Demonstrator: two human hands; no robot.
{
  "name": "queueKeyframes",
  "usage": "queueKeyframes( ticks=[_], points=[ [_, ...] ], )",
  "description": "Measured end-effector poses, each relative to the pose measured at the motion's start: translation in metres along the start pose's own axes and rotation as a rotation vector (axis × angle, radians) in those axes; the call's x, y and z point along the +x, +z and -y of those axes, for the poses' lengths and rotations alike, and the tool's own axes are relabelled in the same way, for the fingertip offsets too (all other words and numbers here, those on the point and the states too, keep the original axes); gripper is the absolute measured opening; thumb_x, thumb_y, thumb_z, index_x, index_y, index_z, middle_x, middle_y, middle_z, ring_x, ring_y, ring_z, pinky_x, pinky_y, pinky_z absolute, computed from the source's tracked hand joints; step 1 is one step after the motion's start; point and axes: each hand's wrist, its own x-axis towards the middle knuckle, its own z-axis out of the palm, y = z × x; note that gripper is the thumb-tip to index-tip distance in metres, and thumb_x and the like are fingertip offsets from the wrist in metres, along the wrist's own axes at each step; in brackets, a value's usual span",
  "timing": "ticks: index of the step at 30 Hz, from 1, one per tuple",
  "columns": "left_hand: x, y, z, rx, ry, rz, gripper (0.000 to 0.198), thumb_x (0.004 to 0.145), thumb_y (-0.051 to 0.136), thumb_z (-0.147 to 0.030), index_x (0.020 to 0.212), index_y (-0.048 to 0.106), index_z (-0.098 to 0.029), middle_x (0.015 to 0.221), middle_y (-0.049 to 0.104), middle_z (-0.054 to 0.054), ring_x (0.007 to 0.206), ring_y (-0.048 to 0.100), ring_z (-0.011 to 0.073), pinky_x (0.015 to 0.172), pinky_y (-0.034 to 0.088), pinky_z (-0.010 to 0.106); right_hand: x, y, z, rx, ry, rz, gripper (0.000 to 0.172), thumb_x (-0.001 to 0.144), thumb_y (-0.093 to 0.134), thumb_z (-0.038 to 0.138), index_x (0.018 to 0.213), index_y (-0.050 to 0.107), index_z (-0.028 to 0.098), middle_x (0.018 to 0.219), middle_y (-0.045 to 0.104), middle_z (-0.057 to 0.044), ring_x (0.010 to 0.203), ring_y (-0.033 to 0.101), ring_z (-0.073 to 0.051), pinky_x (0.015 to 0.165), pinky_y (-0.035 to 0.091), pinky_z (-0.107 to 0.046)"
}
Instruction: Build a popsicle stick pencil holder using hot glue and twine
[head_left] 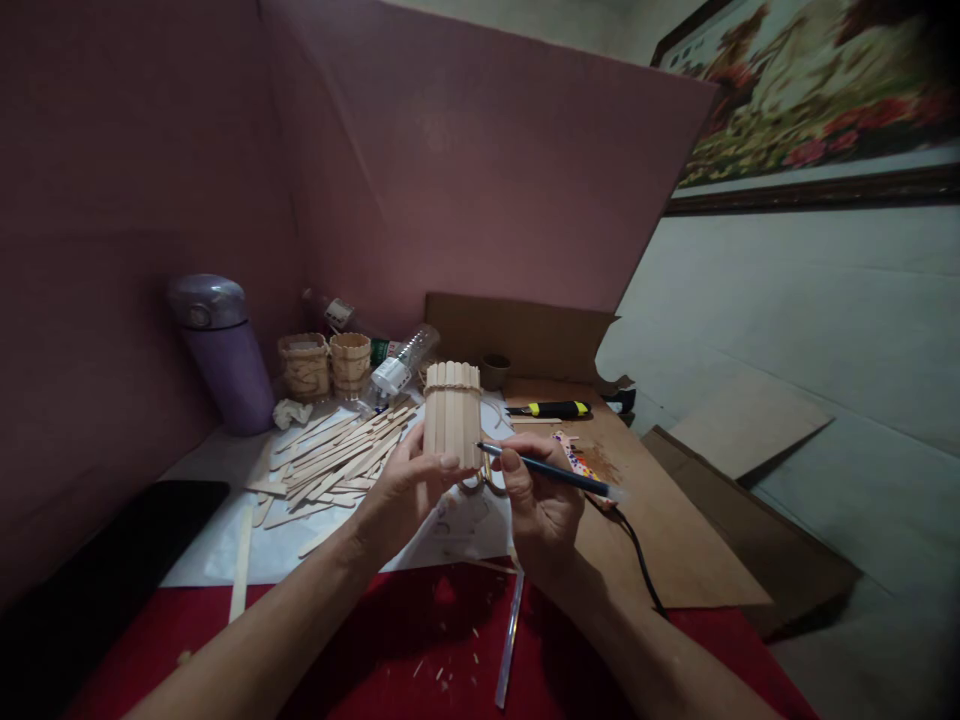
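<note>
My left hand (405, 490) grips the base of an upright round holder made of wooden craft sticks (451, 412), held above the white sheet (225, 540). My right hand (540, 500) pinches a dark blue pencil (551, 472), whose tip touches the lower right side of the stick holder. A heap of loose craft sticks (337, 460) lies just left of my left hand.
A purple flask (221, 350) stands at the back left, beside two small stick baskets (326, 365) and a tipped clear bottle (397, 368). A black-and-yellow utility knife (551, 409) lies on brown cardboard (660, 530). A black cable (637, 555) trails off right. A pink board (450, 180) walls the back.
</note>
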Motion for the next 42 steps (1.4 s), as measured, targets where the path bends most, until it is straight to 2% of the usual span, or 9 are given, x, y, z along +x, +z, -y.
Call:
queueKeyframes(
  ticks=[6, 15, 28, 37, 42],
  points=[
    [-0.0006, -0.0014, -0.0005, 0.044, -0.012, -0.002, 0.047, 0.07, 0.07, -0.016, 0.115, 0.058, -0.017, 0.104, 0.069, 0.01, 0.089, 0.065, 0.0217, 0.079, 0.05, 0.034, 0.0012, 0.0017, -0.0024, -0.005, 0.02, 0.005, 0.006, 0.092, 0.061, 0.022, 0.094, 0.065, 0.025, 0.086, 0.067, 0.001, 0.078, 0.064, -0.014, 0.071, 0.051, -0.026],
    [-0.0031, 0.0002, -0.0016, 0.047, -0.002, 0.027, 0.047, 0.071, 0.068, -0.014, 0.116, 0.057, -0.016, 0.103, 0.069, 0.01, 0.09, 0.065, 0.0219, 0.079, 0.051, 0.033, -0.0025, 0.0015, -0.0048, -0.001, 0.069, 0.042, 0.005, 0.092, 0.061, 0.025, 0.096, 0.064, 0.025, 0.087, 0.066, 0.0, 0.077, 0.064, -0.014, 0.069, 0.052, -0.027],
    [-0.003, 0.0032, -0.0044, 0.018, -0.008, 0.023, 0.048, 0.069, 0.071, -0.014, 0.115, 0.057, -0.015, 0.101, 0.069, 0.011, 0.091, 0.067, 0.0236, 0.08, 0.052, 0.033, 0.002, 0.0026, -0.0004, -0.045, 0.039, 0.06, 0.005, 0.093, 0.059, 0.026, 0.094, 0.063, 0.023, 0.085, 0.065, 0.0, 0.076, 0.063, -0.015, 0.068, 0.051, -0.029],
    [-0.0034, 0.0039, -0.006, 0.012, -0.021, 0.008, 0.049, 0.07, 0.068, -0.013, 0.118, 0.056, -0.016, 0.103, 0.07, 0.01, 0.091, 0.067, 0.0231, 0.078, 0.052, 0.032, 0.0001, 0.0026, -0.0015, -0.026, 0.043, 0.014, 0.003, 0.092, 0.061, 0.025, 0.092, 0.064, 0.023, 0.084, 0.066, 0.0, 0.076, 0.064, -0.015, 0.071, 0.052, -0.029],
    [-0.004, 0.0042, -0.0072, -0.023, -0.043, -0.007, 0.051, 0.07, 0.065, -0.012, 0.12, 0.055, -0.016, 0.105, 0.07, 0.01, 0.094, 0.067, 0.0245, 0.087, 0.052, 0.037, 0.0027, 0.0041, 0.0052, -0.016, 0.013, -0.051, 0.007, 0.093, 0.059, 0.025, 0.088, 0.063, 0.022, 0.08, 0.065, 0.001, 0.072, 0.064, -0.015, 0.067, 0.053, -0.029]
  ],
)
